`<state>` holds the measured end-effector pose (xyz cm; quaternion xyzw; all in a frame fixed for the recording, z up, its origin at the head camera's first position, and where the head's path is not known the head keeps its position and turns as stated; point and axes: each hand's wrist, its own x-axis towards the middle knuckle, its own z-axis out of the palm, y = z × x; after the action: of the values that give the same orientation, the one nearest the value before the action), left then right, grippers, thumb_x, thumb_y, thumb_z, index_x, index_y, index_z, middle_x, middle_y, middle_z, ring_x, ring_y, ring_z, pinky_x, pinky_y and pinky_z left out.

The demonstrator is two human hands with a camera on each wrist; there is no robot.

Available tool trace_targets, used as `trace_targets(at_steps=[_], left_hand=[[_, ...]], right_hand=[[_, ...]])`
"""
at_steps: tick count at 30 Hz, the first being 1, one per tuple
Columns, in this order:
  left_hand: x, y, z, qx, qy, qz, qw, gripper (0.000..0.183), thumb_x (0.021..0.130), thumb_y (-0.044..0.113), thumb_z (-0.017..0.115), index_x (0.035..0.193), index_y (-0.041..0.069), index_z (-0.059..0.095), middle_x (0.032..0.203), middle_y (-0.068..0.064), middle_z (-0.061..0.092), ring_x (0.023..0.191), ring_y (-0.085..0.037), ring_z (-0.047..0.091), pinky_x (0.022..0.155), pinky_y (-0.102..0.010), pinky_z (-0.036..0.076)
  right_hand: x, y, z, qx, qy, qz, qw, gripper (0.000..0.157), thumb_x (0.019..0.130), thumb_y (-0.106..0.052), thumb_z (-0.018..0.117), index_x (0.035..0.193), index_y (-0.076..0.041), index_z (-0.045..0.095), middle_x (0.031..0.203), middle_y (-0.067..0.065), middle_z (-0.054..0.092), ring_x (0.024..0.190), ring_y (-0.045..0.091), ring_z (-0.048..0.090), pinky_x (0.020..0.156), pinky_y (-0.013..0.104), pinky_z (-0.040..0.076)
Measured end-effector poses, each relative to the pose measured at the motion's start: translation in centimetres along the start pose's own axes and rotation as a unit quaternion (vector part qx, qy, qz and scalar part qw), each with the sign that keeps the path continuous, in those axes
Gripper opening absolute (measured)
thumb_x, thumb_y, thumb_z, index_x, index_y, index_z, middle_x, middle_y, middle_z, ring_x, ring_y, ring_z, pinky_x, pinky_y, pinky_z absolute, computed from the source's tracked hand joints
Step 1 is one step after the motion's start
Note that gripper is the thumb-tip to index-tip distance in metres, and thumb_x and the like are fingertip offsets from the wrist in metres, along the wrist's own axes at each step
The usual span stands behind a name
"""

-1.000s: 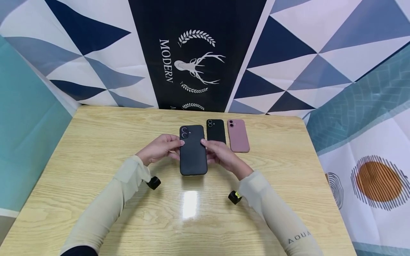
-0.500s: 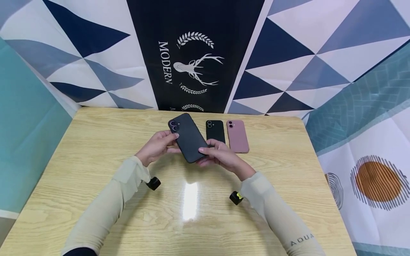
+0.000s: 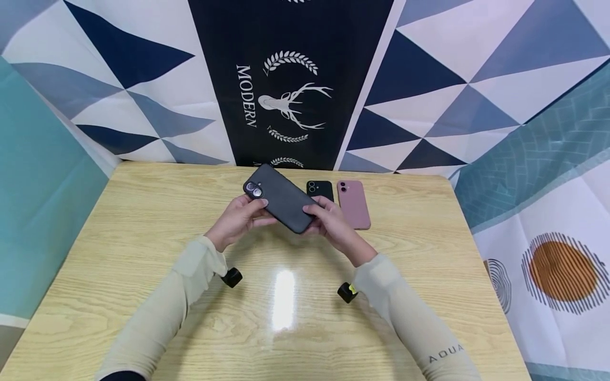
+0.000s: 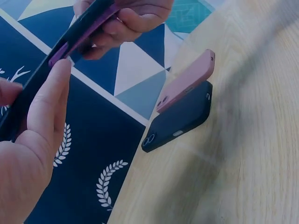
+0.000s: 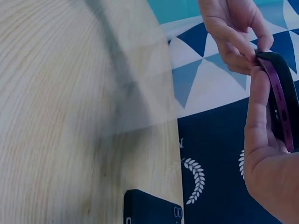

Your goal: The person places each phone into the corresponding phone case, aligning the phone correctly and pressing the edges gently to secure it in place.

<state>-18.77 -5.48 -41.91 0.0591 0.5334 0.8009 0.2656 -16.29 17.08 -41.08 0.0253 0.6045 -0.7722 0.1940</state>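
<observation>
A phone in a black case (image 3: pixel 283 198), camera corner to the upper left, is held aslant above the table by both hands. My left hand (image 3: pixel 236 218) grips its camera end, thumb on the back. At the opposite end my right hand (image 3: pixel 337 227) pinches it, thumb also on the back. A purple edge (image 5: pixel 279 100) shows inside the case rim in the right wrist view. Beyond the right hand lies a second black phone (image 3: pixel 320 188), partly hidden by that hand. Beside it lies a pink phone (image 3: pixel 353 205), camera side up.
The wooden table (image 3: pixel 281 349) reflects a bright light patch in front of the hands. Behind its far edge hangs a patterned cloth (image 3: pixel 295 32) with triangles and a deer print. Small black wrist cameras (image 3: pixel 232 277) hang below the sleeves.
The held phone has turned anticlockwise from upright to a slant, its camera end going left. Both hands keep hold; the right one now covers more of the black phone on the table.
</observation>
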Motion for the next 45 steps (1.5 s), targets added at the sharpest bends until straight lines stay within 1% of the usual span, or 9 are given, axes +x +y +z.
trace_targets(at_steps=[8, 12, 20, 26, 29, 31, 35, 38, 45], left_hand=[[-0.7, -0.4, -0.1, 0.007, -0.039, -0.025, 0.9989, 0.01, 0.091, 0.002, 0.055, 0.099, 0.005, 0.06, 0.085, -0.005, 0.07, 0.078, -0.015, 0.07, 0.081, -0.03, 0.057], [-1.0, -0.5, 0.0, 0.033, -0.052, -0.034, 0.9975, 0.01, 0.089, 0.001, 0.058, 0.086, 0.007, 0.066, 0.078, -0.006, 0.072, 0.076, -0.015, 0.071, 0.079, -0.031, 0.057], [-1.4, -0.7, 0.6, 0.04, -0.033, -0.027, 0.9983, 0.008, 0.087, -0.003, 0.06, 0.09, 0.004, 0.062, 0.079, -0.007, 0.071, 0.075, -0.018, 0.071, 0.08, -0.036, 0.057], [-1.5, -0.7, 1.3, 0.025, -0.009, -0.01, 0.9996, 0.012, 0.085, -0.006, 0.059, 0.094, 0.0, 0.054, 0.078, -0.008, 0.069, 0.072, -0.018, 0.071, 0.076, -0.032, 0.058], [-1.5, -0.7, 1.4, 0.026, 0.003, -0.004, 0.9997, 0.01, 0.086, -0.007, 0.057, 0.093, 0.0, 0.054, 0.078, -0.007, 0.068, 0.072, -0.018, 0.071, 0.078, -0.032, 0.057], [-1.5, -0.7, 1.3, 0.028, 0.007, -0.002, 0.9996, 0.011, 0.086, -0.006, 0.058, 0.094, -0.001, 0.054, 0.078, -0.007, 0.067, 0.072, -0.018, 0.071, 0.078, -0.033, 0.057], [-1.5, -0.9, 1.1, 0.02, 0.02, 0.002, 0.9996, 0.018, 0.087, -0.005, 0.058, 0.101, 0.0, 0.05, 0.084, -0.006, 0.065, 0.075, -0.018, 0.071, 0.079, -0.031, 0.057], [-1.5, -0.9, 0.9, 0.007, 0.032, 0.01, 0.9994, 0.02, 0.088, -0.004, 0.058, 0.103, 0.002, 0.048, 0.087, -0.006, 0.063, 0.077, -0.017, 0.071, 0.078, -0.029, 0.057], [-1.4, -0.8, 0.7, -0.01, 0.038, 0.018, 0.9991, 0.015, 0.089, -0.003, 0.055, 0.102, 0.002, 0.049, 0.083, -0.005, 0.068, 0.076, -0.015, 0.071, 0.079, -0.029, 0.057]], right_hand=[[-0.1, -0.6, -0.5, 0.008, 0.017, -0.02, 1.0, 0.016, 0.089, -0.007, 0.043, 0.104, -0.009, 0.048, 0.079, -0.001, 0.06, 0.053, 0.007, 0.06, 0.044, 0.02, 0.048], [-0.3, -0.7, -0.9, 0.017, 0.011, -0.036, 0.999, 0.017, 0.09, -0.006, 0.039, 0.101, -0.011, 0.051, 0.073, -0.002, 0.062, 0.046, 0.007, 0.058, 0.035, 0.02, 0.04], [-0.5, -0.9, -1.5, 0.002, -0.001, -0.045, 0.999, 0.017, 0.089, -0.006, 0.04, 0.098, -0.012, 0.053, 0.07, -0.004, 0.061, 0.046, 0.005, 0.056, 0.034, 0.018, 0.036], [-0.6, -0.9, -1.7, -0.005, -0.007, -0.038, 0.999, 0.015, 0.091, -0.009, 0.042, 0.098, -0.011, 0.055, 0.07, -0.004, 0.062, 0.046, 0.005, 0.054, 0.036, 0.017, 0.036], [-0.6, -1.1, -2.0, -0.025, -0.029, -0.016, 0.999, 0.015, 0.095, -0.018, 0.045, 0.098, -0.008, 0.056, 0.065, -0.005, 0.063, 0.045, 0.006, 0.054, 0.04, 0.018, 0.041], [-0.7, -1.0, -2.4, -0.059, -0.058, 0.009, 0.997, 0.026, 0.096, -0.028, 0.047, 0.093, -0.006, 0.06, 0.064, -0.003, 0.066, 0.045, 0.007, 0.054, 0.044, 0.019, 0.043], [-1.0, -0.7, -2.9, -0.146, -0.129, 0.047, 0.98, 0.045, 0.096, -0.042, 0.047, 0.076, -0.006, 0.065, 0.063, 0.0, 0.068, 0.045, 0.008, 0.053, 0.046, 0.021, 0.043], [-1.1, -0.3, -2.8, -0.182, -0.144, 0.036, 0.972, 0.045, 0.097, -0.04, 0.047, 0.076, -0.004, 0.063, 0.062, -0.001, 0.066, 0.046, 0.008, 0.05, 0.044, 0.021, 0.039], [-1.1, -0.3, -2.2, -0.172, -0.116, -0.008, 0.978, 0.05, 0.098, -0.041, 0.043, 0.078, 0.003, 0.056, 0.059, -0.001, 0.06, 0.047, 0.009, 0.049, 0.043, 0.022, 0.037]])
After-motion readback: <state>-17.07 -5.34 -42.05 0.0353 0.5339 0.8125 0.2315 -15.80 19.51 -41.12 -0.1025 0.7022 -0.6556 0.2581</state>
